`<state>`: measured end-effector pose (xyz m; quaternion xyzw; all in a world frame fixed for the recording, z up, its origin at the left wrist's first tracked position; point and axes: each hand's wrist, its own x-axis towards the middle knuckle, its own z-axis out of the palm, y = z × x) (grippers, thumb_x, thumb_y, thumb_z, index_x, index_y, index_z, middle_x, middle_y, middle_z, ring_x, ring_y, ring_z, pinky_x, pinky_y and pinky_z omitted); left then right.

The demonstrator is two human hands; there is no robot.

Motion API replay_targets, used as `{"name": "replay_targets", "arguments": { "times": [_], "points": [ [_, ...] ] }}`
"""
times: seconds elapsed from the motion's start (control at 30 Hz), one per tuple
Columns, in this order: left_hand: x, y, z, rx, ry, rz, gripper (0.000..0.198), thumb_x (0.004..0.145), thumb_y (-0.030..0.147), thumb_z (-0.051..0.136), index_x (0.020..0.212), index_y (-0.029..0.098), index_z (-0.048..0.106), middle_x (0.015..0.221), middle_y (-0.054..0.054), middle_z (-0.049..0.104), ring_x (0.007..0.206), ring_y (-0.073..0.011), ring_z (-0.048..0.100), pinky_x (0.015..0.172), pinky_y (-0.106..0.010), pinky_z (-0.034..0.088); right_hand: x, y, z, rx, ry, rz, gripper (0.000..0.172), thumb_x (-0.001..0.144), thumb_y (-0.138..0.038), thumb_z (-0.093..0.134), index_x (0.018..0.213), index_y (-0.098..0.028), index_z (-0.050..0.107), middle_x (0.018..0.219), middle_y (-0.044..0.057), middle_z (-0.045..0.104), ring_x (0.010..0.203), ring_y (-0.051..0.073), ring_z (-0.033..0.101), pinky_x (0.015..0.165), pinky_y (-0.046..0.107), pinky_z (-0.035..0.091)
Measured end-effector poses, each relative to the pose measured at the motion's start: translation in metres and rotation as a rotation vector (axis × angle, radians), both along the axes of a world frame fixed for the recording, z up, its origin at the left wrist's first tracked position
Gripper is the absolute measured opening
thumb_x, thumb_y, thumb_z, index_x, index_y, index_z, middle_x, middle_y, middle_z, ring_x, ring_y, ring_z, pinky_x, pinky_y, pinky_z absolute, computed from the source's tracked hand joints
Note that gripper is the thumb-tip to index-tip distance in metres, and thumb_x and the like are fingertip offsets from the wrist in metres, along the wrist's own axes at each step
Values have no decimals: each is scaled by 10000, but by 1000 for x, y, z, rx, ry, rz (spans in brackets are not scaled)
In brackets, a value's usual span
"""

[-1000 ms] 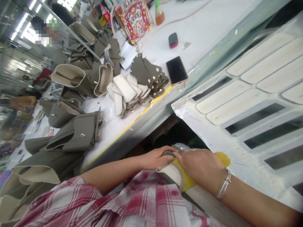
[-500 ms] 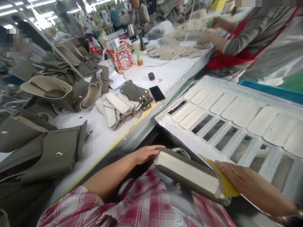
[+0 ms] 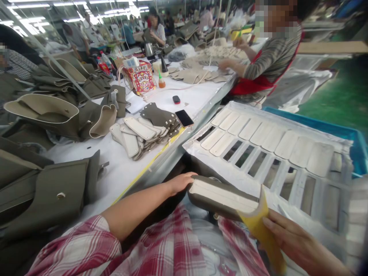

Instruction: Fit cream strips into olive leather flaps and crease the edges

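Observation:
A dark olive bag (image 3: 205, 204) rests tilted in front of my body, with a long cream panel (image 3: 221, 195) facing up. At its left end my left hand (image 3: 182, 183) is closed around the corner, the fingers partly hidden behind it. My right hand (image 3: 284, 228) grips a curled yellow strip (image 3: 260, 226) with a paler face, close to the bag's right end. The strip overlaps that end, and I cannot tell whether it is attached there. Part of the right hand's grip is blurred.
To the right, a white slotted rack (image 3: 198, 142) bears rows of cream oblong pieces (image 3: 260, 134). Strap pieces (image 3: 138, 128) and a phone (image 3: 184, 118) lie on the white table (image 3: 100, 151). Olive bags (image 3: 57, 184) crowd its left side. A co-worker (image 3: 264, 65) works beyond the blue bin (image 3: 301, 119).
My right hand has moved lower with the yellow strip, which now curls and hangs farther down. My left hand keeps its place on the bag. The camera view has turned slightly right and up.

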<state>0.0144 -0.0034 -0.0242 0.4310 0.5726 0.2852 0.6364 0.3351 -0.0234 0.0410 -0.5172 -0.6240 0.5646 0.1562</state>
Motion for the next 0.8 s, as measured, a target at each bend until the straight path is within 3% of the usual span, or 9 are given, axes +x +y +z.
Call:
{"name": "replay_targets", "arguments": {
  "times": [0.1, 0.17, 0.23, 0.3, 0.43, 0.53, 0.63, 0.8],
  "points": [
    [-12, 3, 0, 38, 114, -60, 367, 737, 294, 532, 1085, 225, 623, 1080, -36, 627, 998, -231, 552, 822, -313, 430, -41, -15, 7, -234, 144, 47, 402, 805, -500, 509, 1017, -165, 579, 960, 102, 666, 797, 214, 641, 752, 326, 540],
    [-22, 0, 2, -15, 118, -96, 439, 742, 393, 560, 1152, 237, 587, 1059, -61, 634, 836, -230, 619, 731, -335, 476, -63, -25, 3, -312, 160, 9, 385, 779, -504, 545, 957, -163, 556, 849, 76, 663, 742, 203, 639, 676, 304, 536],
    [-29, -6, 4, -117, -22, -141, 566, 764, 525, 526, 1275, 289, 465, 1073, -81, 621, 669, -207, 646, 603, -334, 501, -80, -33, -6, -392, 185, -60, 373, 770, -498, 554, 939, -166, 529, 766, 55, 648, 672, 195, 638, 575, 286, 523],
    [-28, -15, 3, -210, -264, -158, 641, 781, 625, 454, 1347, 357, 321, 1102, -83, 598, 651, -205, 661, 544, -326, 512, -93, -41, -16, -469, 243, -133, 344, 784, -460, 551, 964, -170, 509, 757, 50, 644, 669, 194, 643, 548, 280, 515],
    [-11, -29, -8, -215, -588, -1, 602, 808, 665, 366, 1333, 379, 298, 1101, -51, 587, 755, -194, 657, 609, -350, 536, -117, -51, -34, -608, 368, -332, 240, 806, -330, 546, 979, -176, 483, 747, 44, 644, 645, 174, 645, 578, 290, 520],
    [2, -33, -16, -185, -676, 129, 558, 823, 654, 349, 1281, 340, 400, 1123, -40, 574, 819, -183, 632, 625, -309, 525, -133, -56, -41, -638, 427, -435, 184, 815, -275, 528, 963, -175, 488, 740, 39, 645, 641, 167, 646, 599, 287, 515],
    [6, -34, -21, -139, -764, 188, 585, 821, 664, 332, 1279, 313, 428, 1139, -44, 571, 902, -202, 609, 660, -293, 512, -143, -58, -45, -580, 424, -433, 153, 819, -291, 518, 915, -171, 519, 699, 27, 642, 608, 157, 629, 584, 271, 498],
    [6, -39, -26, -77, -900, 206, 637, 820, 667, 326, 1294, 254, 435, 1202, -76, 552, 1039, -250, 561, 845, -347, 457, -156, -59, -54, -451, 279, -414, 293, 802, -429, 529, 738, -148, 581, 615, 14, 605, 511, 101, 527, 465, 195, 389]
  ]
}}
